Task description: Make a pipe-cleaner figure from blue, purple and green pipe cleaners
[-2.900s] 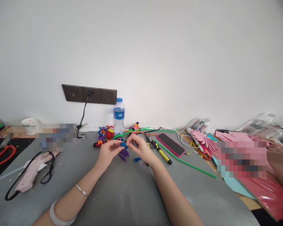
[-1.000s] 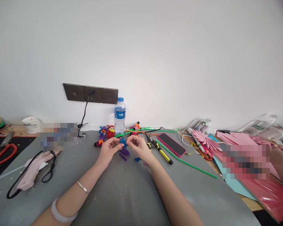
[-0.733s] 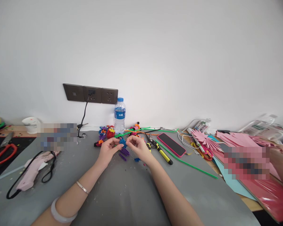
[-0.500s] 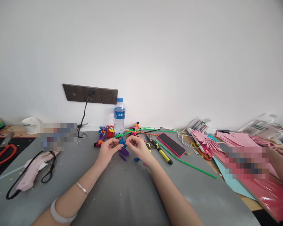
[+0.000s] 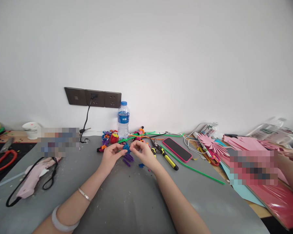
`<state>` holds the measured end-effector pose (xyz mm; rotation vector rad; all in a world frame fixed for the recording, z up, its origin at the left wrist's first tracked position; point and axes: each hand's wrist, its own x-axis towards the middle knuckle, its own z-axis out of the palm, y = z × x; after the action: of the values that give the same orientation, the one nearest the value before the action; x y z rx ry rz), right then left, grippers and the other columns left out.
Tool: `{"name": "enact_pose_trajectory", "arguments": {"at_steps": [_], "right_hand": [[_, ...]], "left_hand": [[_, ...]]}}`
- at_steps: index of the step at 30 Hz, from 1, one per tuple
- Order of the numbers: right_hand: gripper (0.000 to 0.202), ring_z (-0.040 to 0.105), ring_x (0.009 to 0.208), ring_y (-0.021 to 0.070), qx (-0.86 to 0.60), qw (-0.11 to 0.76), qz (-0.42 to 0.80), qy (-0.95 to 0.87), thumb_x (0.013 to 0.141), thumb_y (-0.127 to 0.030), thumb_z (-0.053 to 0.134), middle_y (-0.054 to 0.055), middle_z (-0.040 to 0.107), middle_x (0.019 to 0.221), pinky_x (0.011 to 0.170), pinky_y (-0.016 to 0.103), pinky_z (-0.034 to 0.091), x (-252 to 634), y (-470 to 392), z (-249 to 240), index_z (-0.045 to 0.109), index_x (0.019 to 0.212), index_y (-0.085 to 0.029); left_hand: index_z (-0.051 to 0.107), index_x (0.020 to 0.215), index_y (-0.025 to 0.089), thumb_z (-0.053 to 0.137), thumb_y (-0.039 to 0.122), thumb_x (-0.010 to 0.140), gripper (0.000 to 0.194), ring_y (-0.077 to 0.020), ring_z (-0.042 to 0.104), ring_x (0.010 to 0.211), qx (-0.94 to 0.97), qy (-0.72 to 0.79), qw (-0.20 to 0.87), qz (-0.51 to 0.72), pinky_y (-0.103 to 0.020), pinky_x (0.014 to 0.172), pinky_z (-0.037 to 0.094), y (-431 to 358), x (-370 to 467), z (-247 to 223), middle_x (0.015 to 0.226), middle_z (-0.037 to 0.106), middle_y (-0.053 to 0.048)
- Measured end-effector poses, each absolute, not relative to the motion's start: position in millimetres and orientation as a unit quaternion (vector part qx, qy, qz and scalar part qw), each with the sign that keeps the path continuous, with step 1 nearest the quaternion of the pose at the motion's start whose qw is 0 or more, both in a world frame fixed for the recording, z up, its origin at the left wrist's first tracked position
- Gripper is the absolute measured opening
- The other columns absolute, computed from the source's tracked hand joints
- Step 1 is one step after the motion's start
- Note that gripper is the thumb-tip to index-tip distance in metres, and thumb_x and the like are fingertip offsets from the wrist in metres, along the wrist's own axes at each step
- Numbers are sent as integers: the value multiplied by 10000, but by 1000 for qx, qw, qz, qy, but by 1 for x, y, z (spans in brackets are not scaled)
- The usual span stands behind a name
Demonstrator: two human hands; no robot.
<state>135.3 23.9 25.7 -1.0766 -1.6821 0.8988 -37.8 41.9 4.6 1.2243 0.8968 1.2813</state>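
Between my two hands is a small fuzzy blue and purple pipe-cleaner figure (image 5: 129,157). My left hand (image 5: 111,157) pinches its blue upper part from the left, thumb against fingertips. From the other side, my right hand (image 5: 144,154) has its fingertips closed at the blue part; exactly what they grip is partly hidden. Purple strands hang below the fingers. A small blue fuzzy piece (image 5: 141,165) lies on the table under my right hand. Just behind my hands stand a purple and blue doll (image 5: 105,138) and a red one (image 5: 114,136).
A water bottle (image 5: 123,120) stands against the wall. Yellow-handled pliers (image 5: 169,161), a phone (image 5: 177,149) and a green pipe cleaner (image 5: 200,174) lie right. A pink glue gun (image 5: 31,178) lies left. Pink papers (image 5: 246,144) and another person's hands (image 5: 290,162) are far right.
My hands and the figure stay almost in place, with only slight finger movement. The whole view has shifted very slightly.
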Motion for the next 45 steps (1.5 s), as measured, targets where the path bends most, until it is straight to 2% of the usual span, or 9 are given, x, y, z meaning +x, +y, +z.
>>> {"name": "enact_pose_trajectory", "arguments": {"at_steps": [36, 45], "right_hand": [[173, 488, 678, 137, -437, 456, 372, -680, 869, -329, 567, 0, 568, 737, 644, 262, 379, 136, 24, 24, 583, 791, -175], [168, 470, 656, 132, -451, 464, 361, -672, 856, -327, 583, -9, 552, 712, 619, 254, 357, 134, 26, 21, 582, 784, -176]], "left_hand": [[686, 679, 163, 851, 320, 554, 260, -126, 596, 572, 516, 378, 555, 531, -259, 607, 528, 42, -38, 6, 629, 672, 7], [703, 858, 162, 841, 340, 596, 346, -148, 647, 737, 452, 374, 620, 522, -288, 734, 564, 42, -34, -3, 802, 713, -22]]}}
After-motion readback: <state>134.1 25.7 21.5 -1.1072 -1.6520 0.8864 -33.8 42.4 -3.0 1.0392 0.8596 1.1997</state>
